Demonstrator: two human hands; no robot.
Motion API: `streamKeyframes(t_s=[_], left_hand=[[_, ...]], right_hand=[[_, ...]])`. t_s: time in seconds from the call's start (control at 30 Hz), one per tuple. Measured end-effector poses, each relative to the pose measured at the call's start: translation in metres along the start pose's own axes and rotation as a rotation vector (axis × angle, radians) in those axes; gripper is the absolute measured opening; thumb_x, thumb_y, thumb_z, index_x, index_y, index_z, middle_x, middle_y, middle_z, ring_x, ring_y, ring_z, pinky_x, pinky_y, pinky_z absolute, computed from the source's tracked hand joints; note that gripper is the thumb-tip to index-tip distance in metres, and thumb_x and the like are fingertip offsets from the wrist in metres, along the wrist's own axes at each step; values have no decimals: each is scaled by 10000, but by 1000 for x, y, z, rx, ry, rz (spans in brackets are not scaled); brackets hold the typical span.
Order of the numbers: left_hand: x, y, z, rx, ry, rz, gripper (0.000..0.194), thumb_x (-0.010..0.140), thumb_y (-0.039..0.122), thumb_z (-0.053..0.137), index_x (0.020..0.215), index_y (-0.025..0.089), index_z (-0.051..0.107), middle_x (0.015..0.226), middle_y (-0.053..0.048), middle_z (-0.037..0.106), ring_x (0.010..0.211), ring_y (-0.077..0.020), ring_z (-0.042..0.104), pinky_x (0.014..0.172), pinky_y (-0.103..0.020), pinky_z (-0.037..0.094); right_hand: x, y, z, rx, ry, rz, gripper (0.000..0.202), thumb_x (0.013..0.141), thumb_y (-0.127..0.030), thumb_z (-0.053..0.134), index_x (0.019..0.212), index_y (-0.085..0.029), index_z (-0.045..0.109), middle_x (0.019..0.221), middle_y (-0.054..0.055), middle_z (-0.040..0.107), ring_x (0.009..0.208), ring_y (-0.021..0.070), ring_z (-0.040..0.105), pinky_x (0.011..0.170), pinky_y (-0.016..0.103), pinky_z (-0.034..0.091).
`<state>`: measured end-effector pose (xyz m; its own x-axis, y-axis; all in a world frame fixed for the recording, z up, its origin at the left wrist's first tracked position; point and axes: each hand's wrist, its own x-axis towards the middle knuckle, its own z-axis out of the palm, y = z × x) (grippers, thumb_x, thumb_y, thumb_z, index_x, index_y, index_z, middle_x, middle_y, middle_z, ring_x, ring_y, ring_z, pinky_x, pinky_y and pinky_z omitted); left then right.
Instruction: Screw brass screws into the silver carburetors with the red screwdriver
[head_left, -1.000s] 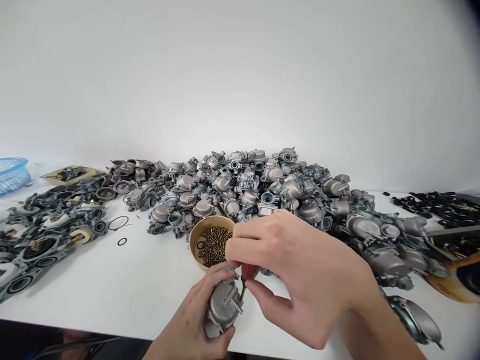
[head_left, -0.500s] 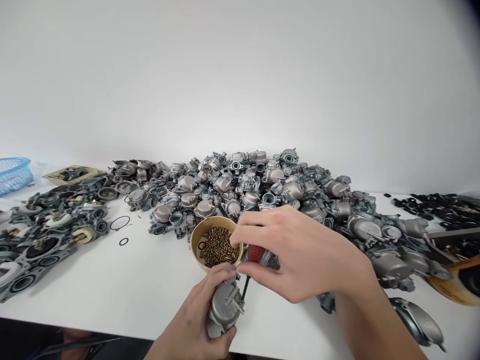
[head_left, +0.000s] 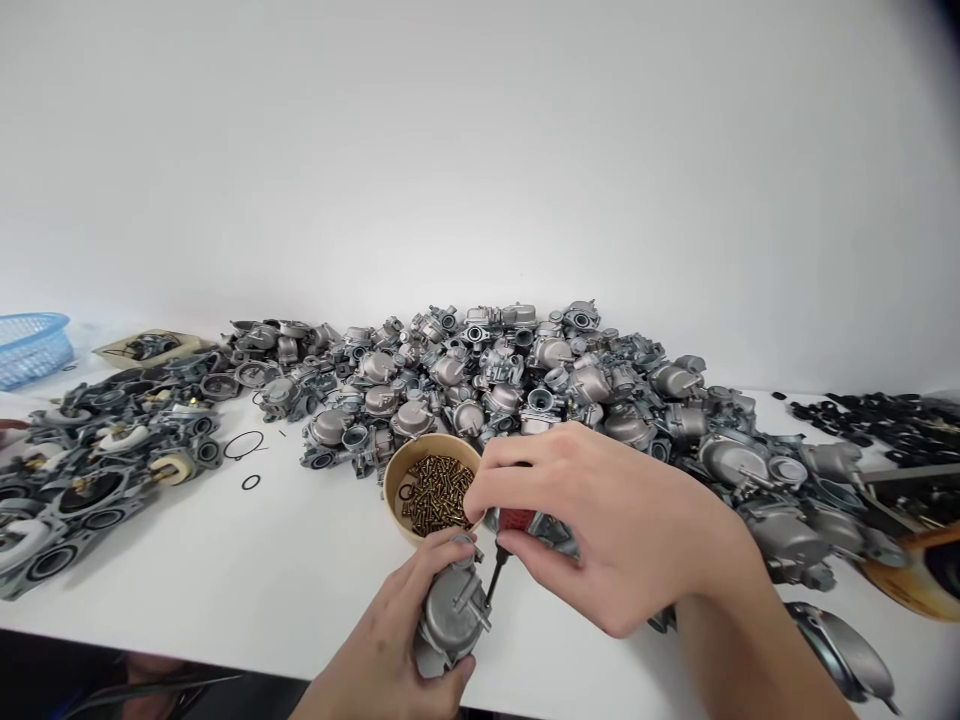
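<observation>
My left hand [head_left: 397,635] is wrapped round a grey metal carburetor [head_left: 453,612], its domed float bowl facing up, near the table's front edge. In my right hand [head_left: 600,530] is a screwdriver [head_left: 517,519] with a red handle, gripped between thumb and fingers. Its dark shaft slants down, and the tip meets the right rim of the carburetor's bowl. Whether a screw sits under the tip is too small to tell. Just behind both hands stands a round tan bowl [head_left: 390,495] holding many small brass-coloured screws [head_left: 442,492].
A large heap of carburetors [head_left: 465,370] spans the table's back. Open carburetor bodies [head_left: 97,480] lie at left, near rubber rings [head_left: 250,482] and a blue basket [head_left: 34,350]. Black parts [head_left: 885,420] and an orange-brown container [head_left: 911,580] are at right. Part of another person's hand [head_left: 9,427] shows far left.
My right hand and the screwdriver have shifted slightly right and down, with the handle turned and tilted more. My left hand keeps the carburetor almost still. A hand has appeared at the far left edge.
</observation>
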<state>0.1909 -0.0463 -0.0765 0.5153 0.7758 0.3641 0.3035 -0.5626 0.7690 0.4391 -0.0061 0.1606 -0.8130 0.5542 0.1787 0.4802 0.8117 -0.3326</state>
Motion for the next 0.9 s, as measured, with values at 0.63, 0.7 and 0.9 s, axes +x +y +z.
streamKeyframes(t_s=[0.63,0.7,0.9], left_hand=[[4,6,-1,-3,40,47,1078,690,55,714,1648,381,343,1669,-128,524,1497,-450,582,1212,-591,524],[4,6,-2,-6,25,33,1082,681,48,709,1641,387,343,1668,-125,525,1499,-453,578,1213,-602,519],[5,7,-2,-1,24,20,1111,660,35,689,1638,416,326,1677,-117,510,1506,-464,565,1211,-643,512]], right_hand=[[3,-1,-2,-11,-36,55,177,1013,-222,588,1128,-198,720,857,-2,704,687,134,563,624,313,348],[1,-2,-4,8,-37,43,230,987,-225,608,1185,-202,722,921,7,721,720,141,591,631,316,359],[-2,-5,-9,54,-78,-22,490,911,-136,593,1389,-217,668,1008,24,726,763,159,622,643,317,386]])
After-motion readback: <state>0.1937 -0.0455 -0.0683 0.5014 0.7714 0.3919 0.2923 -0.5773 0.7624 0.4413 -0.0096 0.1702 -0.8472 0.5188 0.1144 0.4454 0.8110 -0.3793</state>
